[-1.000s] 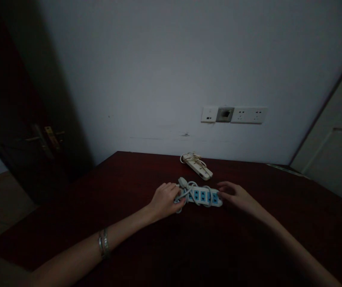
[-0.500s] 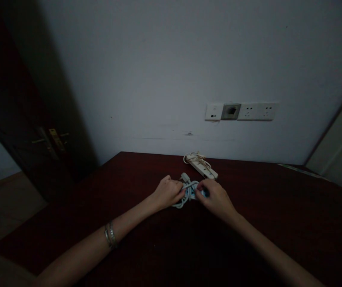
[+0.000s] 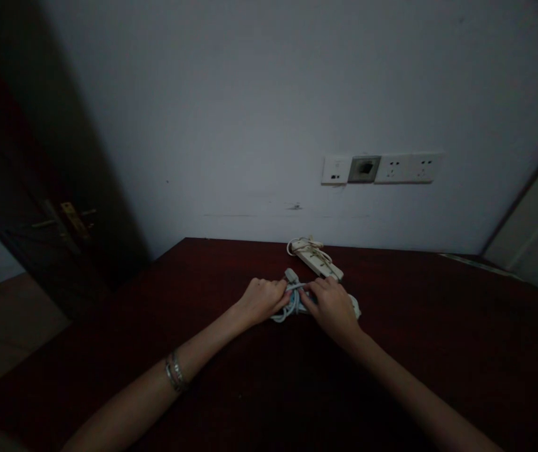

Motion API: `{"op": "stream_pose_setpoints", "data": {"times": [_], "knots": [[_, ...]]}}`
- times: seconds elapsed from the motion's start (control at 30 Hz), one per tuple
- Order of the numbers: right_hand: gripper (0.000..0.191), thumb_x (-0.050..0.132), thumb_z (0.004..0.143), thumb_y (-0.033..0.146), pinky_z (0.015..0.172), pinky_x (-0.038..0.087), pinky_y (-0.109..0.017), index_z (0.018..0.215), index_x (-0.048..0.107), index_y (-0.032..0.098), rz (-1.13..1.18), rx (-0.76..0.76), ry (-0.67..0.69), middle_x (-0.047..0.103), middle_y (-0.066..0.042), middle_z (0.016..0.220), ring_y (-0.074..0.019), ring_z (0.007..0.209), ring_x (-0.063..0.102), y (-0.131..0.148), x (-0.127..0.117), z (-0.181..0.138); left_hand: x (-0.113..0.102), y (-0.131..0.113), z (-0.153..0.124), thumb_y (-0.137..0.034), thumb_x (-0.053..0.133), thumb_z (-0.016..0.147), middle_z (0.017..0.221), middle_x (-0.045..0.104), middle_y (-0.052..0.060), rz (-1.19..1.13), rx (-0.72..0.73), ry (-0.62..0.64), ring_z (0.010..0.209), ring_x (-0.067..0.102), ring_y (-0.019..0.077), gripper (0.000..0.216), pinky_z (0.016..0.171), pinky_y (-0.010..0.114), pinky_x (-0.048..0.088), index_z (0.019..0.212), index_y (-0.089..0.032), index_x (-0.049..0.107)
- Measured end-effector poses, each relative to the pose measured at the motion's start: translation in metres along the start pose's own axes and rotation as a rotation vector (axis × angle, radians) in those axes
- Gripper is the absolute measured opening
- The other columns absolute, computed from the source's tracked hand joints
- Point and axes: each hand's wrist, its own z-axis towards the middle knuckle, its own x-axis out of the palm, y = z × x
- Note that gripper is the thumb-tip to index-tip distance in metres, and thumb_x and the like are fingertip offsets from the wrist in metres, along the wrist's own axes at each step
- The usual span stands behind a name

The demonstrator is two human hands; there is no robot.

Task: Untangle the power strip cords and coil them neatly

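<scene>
On the dark red table lies a power strip [image 3: 355,306] with its white cord [image 3: 292,307] wound about it in loops. The cord's plug [image 3: 290,275] points up and away between my hands. My left hand [image 3: 265,297] is closed on the left part of the cord bundle. From the right, my right hand [image 3: 332,302] pinches the cord near the middle and covers much of the strip. Small bluish patches show on the strip under the loops.
A second white power strip [image 3: 318,258] with its cord wrapped round it lies behind, near the wall. Wall sockets [image 3: 381,169] sit above the dark red table [image 3: 231,257]. A dark door with a brass handle [image 3: 73,218] stands at the left.
My right hand has shifted slightly left along the cord, with its fingers closer to my left hand. The right end of the strip now shows beyond it. The view has tilted a little.
</scene>
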Motion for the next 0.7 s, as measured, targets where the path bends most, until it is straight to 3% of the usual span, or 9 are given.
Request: {"op": "stream_pose_setpoints", "data": {"times": [0.33,0.53,0.7], "knots": [[0.013,0.056,0.081,0.028,0.067,0.027,-0.030,0.073,0.058,0.018,0.205,-0.015,-0.060,0.058,-0.002,0.068,-0.0193,0.076,0.048,-0.006,0.009,-0.006,0.014,0.004,-0.001,-0.032,0.034,0.092,0.058,0.061,0.002,0.090,0.097,-0.252,0.050,0.061,0.0157,0.028,0.043,0.023,0.033,0.076,-0.015,0.051],[0.011,0.059,0.076,0.027,0.066,0.027,-0.029,0.070,0.056,0.018,0.227,0.004,-0.010,0.058,-0.001,0.067,-0.0185,0.076,0.048,-0.004,0.005,-0.004,0.018,0.008,-0.003,-0.030,0.033,0.092,0.057,0.060,0.003,0.092,0.125,-0.303,0.050,0.060,0.0141,0.028,0.043,0.021,0.034,0.077,-0.015,0.051],[0.010,0.056,0.076,0.025,0.069,0.029,-0.029,0.069,0.054,0.018,0.155,-0.072,0.036,0.059,-0.004,0.072,-0.0197,0.081,0.048,-0.004,-0.001,-0.003,0.017,0.006,-0.004,-0.030,0.031,0.093,0.056,0.059,0.004,0.085,0.122,-0.258,0.051,0.060,0.0143,0.030,0.045,0.020,0.035,0.076,-0.014,0.051]]}}
